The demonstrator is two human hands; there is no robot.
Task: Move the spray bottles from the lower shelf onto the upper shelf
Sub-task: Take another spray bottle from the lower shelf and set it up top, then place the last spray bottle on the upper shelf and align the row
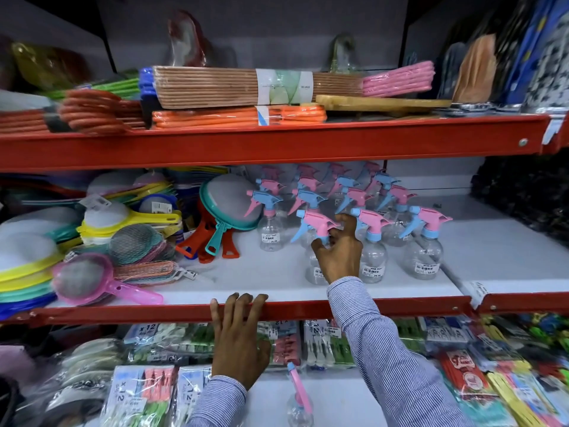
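The step in hand looks like the pick-up: the right hand (337, 248) is curled round the neck of the front bottle (317, 238), fingers under its pink trigger head, seemingly gripping it; the left hand (238, 331) grasps no bottle, its fingers hooked over the red shelf lip (123, 312); next comes a lift clear of the neighbouring bottles (372, 241) (they crowd close) up to the upper shelf (277, 143); the bottle is clear plastic, barcode-labelled, standing on the middle shelf
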